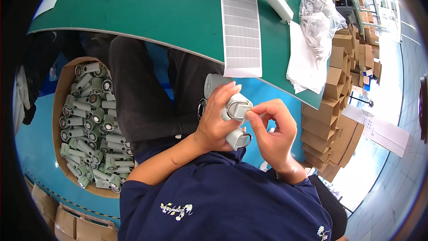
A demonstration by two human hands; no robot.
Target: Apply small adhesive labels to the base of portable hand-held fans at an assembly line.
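Observation:
My left hand (217, 117) is closed around pale green handheld fans, two of whose handle ends point toward my right. The upper fan (236, 109) has a metal ring around its end, with a small squarish pale piece there. The lower fan (235, 139) also shows a ring at its tip. Thumb and forefinger of my right hand (275, 129) pinch together at the upper fan's end; whatever lies between them is too small to name. Part of a round fan head (215, 84) shows beyond my left fingers.
A cardboard box (58, 120) full of similar fans stands on the floor at left. On the green table (147, 9) lie a label sheet (241, 31) overhanging the edge, another handheld fan (275, 2), white papers (305, 64) and a clear bag of white cords (317, 18). Cartons (327, 120) are stacked at right.

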